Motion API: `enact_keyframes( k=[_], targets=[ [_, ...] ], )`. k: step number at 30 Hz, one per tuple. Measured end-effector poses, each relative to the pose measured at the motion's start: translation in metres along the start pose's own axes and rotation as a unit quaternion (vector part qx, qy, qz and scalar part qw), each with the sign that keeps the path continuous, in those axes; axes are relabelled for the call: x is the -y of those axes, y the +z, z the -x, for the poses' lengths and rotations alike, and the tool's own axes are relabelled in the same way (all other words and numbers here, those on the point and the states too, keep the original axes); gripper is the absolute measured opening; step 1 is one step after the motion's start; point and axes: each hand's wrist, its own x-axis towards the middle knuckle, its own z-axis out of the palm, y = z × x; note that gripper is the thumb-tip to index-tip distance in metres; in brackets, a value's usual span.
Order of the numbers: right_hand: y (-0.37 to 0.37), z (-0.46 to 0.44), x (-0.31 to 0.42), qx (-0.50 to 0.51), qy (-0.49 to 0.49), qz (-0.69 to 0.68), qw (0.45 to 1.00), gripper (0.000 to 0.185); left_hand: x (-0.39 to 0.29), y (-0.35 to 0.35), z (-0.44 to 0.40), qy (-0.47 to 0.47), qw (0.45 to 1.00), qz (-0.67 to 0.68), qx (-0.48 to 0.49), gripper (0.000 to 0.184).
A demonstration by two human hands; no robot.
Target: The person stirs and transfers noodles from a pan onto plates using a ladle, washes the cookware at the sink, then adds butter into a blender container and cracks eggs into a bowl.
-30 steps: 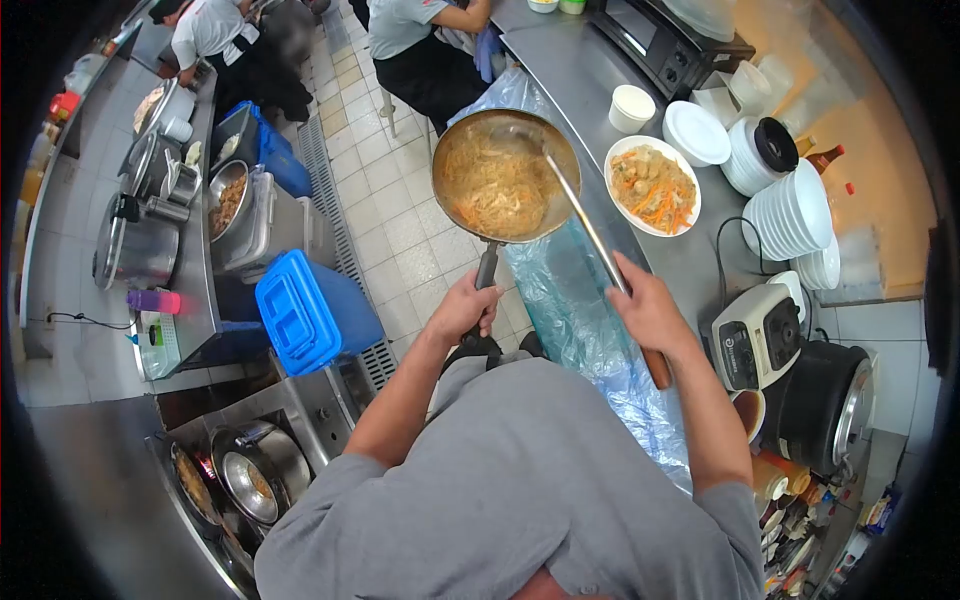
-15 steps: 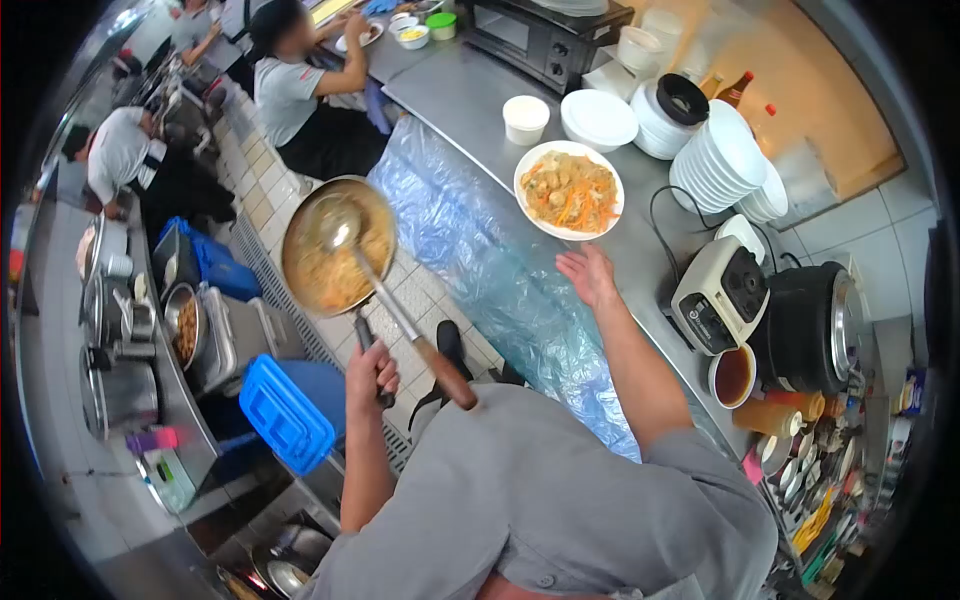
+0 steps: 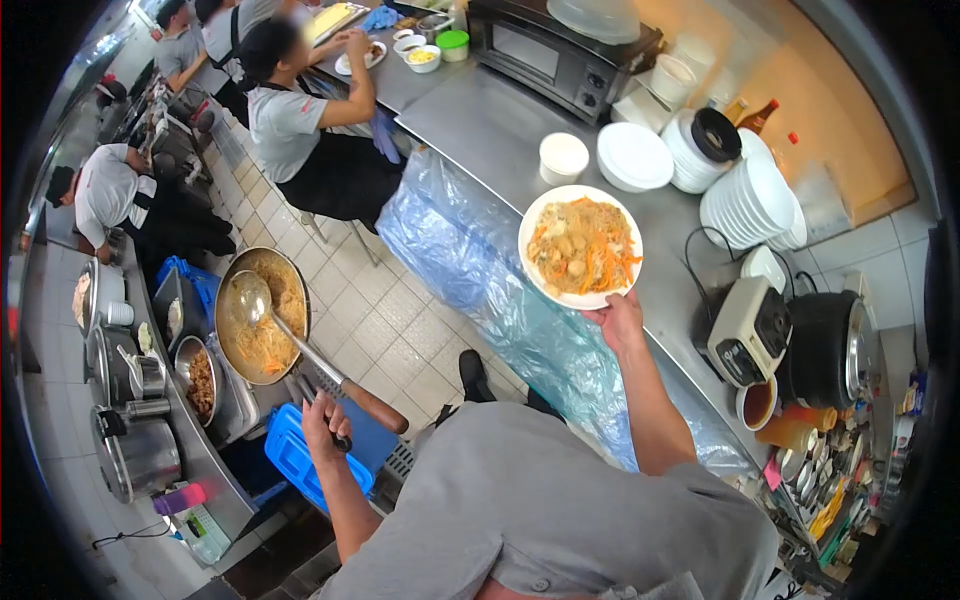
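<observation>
My left hand [image 3: 322,428] is closed around the black handle of a wide frying pan [image 3: 306,300] at the left. Noodles [image 3: 265,345] with orange shreds lie in the pan. A ladle [image 3: 249,297] rests in it, its wooden-ended handle [image 3: 372,404] passing over the rim beside my left hand. My right hand [image 3: 622,322] grips the near rim of a white plate [image 3: 529,227], with the fingers partly hidden beneath. Noodles [image 3: 585,245] with carrot shreds and pale round pieces fill the plate, which is at the counter's edge.
Beyond the plate, the metal counter [image 3: 470,105] holds a white tub [image 3: 563,158], stacked bowls [image 3: 745,208], a toaster oven [image 3: 560,60] and a blender base [image 3: 750,332]. Plastic sheeting [image 3: 470,240] hangs along its front. Co-workers stand farther back; a blue lid [image 3: 290,455] is at the left.
My right hand, open below the plate before, now holds its rim. The plate appears nearer. My left hand and the pan with the ladle have moved left and lower in view.
</observation>
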Motion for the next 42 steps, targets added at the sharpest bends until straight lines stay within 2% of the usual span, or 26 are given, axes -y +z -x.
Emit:
enact_keyframes(
  k=[2,5,10,12,16,22,24,26,28,29,31,33,34,35,36,37,38,39,40,42],
  targets=[
    [0.041,0.003,0.001,-0.01,0.049,0.021,0.999,0.056,-0.006,-0.012,-0.013,-0.005,1.0,0.019,0.003,0.014],
    [0.089,-0.017,-0.02,0.033,0.064,-0.002,0.997,0.056,-0.012,-0.015,-0.02,-0.009,1.0,0.025,-0.003,0.014],
    [0.168,-0.102,-0.059,0.091,0.084,-0.043,0.991,0.057,-0.013,-0.016,-0.026,-0.009,1.0,0.011,0.018,0.014],
    [0.196,-0.146,-0.068,0.098,0.057,-0.038,0.993,0.057,-0.014,-0.008,-0.024,-0.011,1.0,0.003,-0.006,0.015],
    [0.237,-0.225,-0.073,0.097,0.025,-0.047,0.994,0.056,-0.009,-0.019,-0.022,-0.033,0.999,-0.009,-0.011,0.017],
    [0.285,-0.281,-0.058,0.065,0.031,-0.051,0.996,0.055,-0.016,0.008,-0.014,-0.02,0.998,-0.05,-0.017,0.015],
    [0.292,-0.299,-0.061,0.113,0.012,-0.103,0.988,0.054,-0.015,0.012,-0.016,-0.035,0.997,-0.061,-0.026,0.013],
    [0.293,-0.309,-0.069,0.066,0.037,-0.107,0.991,0.045,-0.007,-0.004,-0.025,-0.044,0.998,-0.041,-0.026,0.015],
    [0.279,-0.331,-0.09,0.163,0.097,0.037,0.981,0.029,-0.002,-0.003,-0.031,-0.063,0.997,-0.044,-0.004,0.014],
    [0.267,-0.308,-0.073,0.151,0.09,0.035,0.984,0.029,-0.001,0.004,-0.029,-0.055,0.998,-0.033,-0.002,0.013],
    [0.269,-0.212,-0.018,0.23,0.067,0.236,0.942,0.02,0.005,0.005,-0.03,-0.05,0.999,-0.017,-0.008,0.011],
    [0.227,-0.159,0.038,0.178,-0.057,0.294,0.937,0.02,0.004,0.018,-0.028,-0.045,0.998,-0.031,0.007,0.01],
    [0.189,-0.162,0.05,0.107,-0.163,0.27,0.943,0.018,0.004,0.024,-0.028,-0.039,0.998,-0.047,0.02,0.011],
    [0.147,-0.157,0.079,-0.021,-0.279,0.307,0.91,0.022,0.005,0.028,-0.029,-0.045,0.997,-0.052,0.028,0.011],
    [0.111,-0.147,0.121,-0.133,-0.314,0.258,0.904,0.026,0.007,0.03,-0.029,-0.052,0.997,-0.045,0.036,0.012],
    [0.067,-0.132,0.172,-0.232,-0.397,0.332,0.824,0.029,0.009,0.032,-0.028,-0.058,0.997,-0.036,0.043,0.013],
    [0.03,-0.125,0.212,-0.339,-0.477,0.342,0.735,0.027,0.01,0.033,-0.027,-0.06,0.996,-0.038,0.049,0.013],
    [-0.018,-0.127,0.253,-0.381,-0.504,0.393,0.668,0.025,0.013,0.033,-0.027,-0.062,0.995,-0.033,0.066,0.014],
    [-0.073,-0.139,0.281,-0.427,-0.475,0.465,0.613,0.024,0.017,0.034,-0.029,-0.063,0.994,-0.026,0.083,0.015],
    [-0.123,-0.116,0.326,-0.459,-0.35,0.579,0.575,0.026,0.024,0.032,-0.029,-0.064,0.992,-0.037,0.103,0.017]
  ],
)
